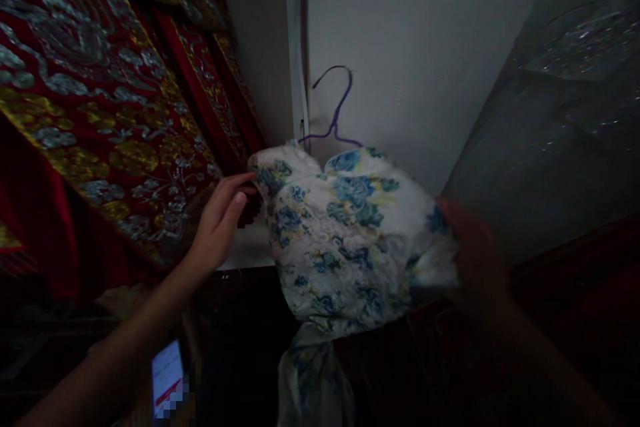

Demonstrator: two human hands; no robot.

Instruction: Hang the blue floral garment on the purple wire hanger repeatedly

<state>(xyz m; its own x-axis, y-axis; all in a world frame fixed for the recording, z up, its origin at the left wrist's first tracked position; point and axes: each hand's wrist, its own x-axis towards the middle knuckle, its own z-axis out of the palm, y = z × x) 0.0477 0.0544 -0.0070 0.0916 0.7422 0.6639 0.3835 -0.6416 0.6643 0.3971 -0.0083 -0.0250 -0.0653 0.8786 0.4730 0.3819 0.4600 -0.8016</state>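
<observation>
A white blouse with blue, green and yellow flowers hangs on a thin purple clothes hanger, whose hook shows above the collar. My left hand is at the sleeve on the left, its fingertips closed at the cloth edge and partly hidden, the thumb lying apart. On the opposite side my right hand, smeared by motion, grips the other sleeve. The blouse is spread between both hands. A narrower strip of matching floral cloth droops below the blouse hem.
Red cloth embroidered in gold and silver hangs at the left. Behind the blouse stands a pale wall with a vertical strip. Clear plastic sheeting covers the right side. A lit phone shows at lower left, beneath my left forearm.
</observation>
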